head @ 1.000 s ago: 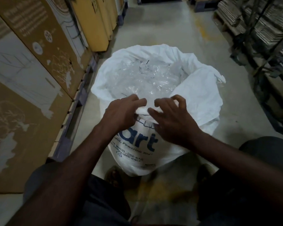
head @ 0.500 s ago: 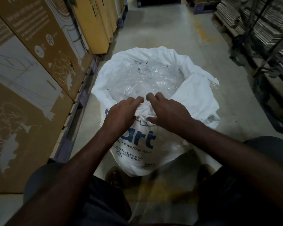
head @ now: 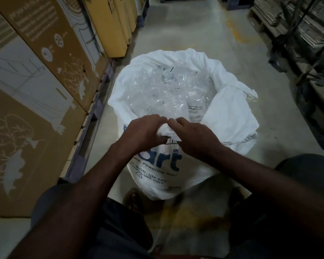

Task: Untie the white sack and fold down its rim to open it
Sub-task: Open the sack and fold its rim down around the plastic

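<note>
White woven fabric of the sack (head: pixel 157 176), which stands on the concrete floor (head: pixel 204 34) between the person's feet, is already untied: its mouth gapes and clear plastic film (head: pixel 166 94) is seen inside. On the far and right sides the rim (head: pixel 230 116) is turned down. At the near edge, a bunched fold is pinched by the left hand (head: pixel 140 133) and the right hand (head: pixel 193 137), held close together. Only this near portion is judged left to fold.

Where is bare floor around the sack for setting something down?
Bare floor runs beyond the sack, between the cardboard boxes and the stacked shelves, and beside its right flank. The near side is crowded: both hands grip the rim.
</note>
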`<state>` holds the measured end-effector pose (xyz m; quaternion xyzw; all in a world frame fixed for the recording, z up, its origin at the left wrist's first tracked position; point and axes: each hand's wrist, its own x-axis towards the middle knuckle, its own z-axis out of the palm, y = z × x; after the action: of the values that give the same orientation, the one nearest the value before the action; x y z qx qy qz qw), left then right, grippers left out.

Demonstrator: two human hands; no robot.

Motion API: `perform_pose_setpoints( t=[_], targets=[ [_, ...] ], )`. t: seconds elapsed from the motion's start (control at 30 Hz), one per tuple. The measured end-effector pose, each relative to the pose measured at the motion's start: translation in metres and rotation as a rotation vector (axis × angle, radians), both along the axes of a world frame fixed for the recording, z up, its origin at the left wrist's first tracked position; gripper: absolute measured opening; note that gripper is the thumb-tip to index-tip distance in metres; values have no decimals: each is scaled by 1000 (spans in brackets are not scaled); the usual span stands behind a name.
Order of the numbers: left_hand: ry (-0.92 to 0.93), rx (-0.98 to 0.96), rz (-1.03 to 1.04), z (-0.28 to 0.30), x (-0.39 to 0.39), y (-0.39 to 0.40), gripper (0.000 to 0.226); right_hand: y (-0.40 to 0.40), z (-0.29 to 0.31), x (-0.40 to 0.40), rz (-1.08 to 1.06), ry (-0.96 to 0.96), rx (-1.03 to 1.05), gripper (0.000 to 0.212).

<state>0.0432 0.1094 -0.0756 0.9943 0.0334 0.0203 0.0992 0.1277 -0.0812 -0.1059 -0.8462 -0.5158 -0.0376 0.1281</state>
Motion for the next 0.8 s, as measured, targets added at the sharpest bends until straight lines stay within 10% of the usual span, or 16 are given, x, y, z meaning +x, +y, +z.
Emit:
perform_pose_setpoints(
  t=[0.13,0.33,0.8],
  targets=[
    [-190,78,-83,-8,-4,-6,33,-14,16,7,19,252,-37,79],
    [-285,211,-181,-26,-8,-23,42,-15,-15,18,-105,-101,-55,38],
    [-177,83,-88,-46,-12,-20,68,-46,4,24,120,-148,-131,63]
  ],
)
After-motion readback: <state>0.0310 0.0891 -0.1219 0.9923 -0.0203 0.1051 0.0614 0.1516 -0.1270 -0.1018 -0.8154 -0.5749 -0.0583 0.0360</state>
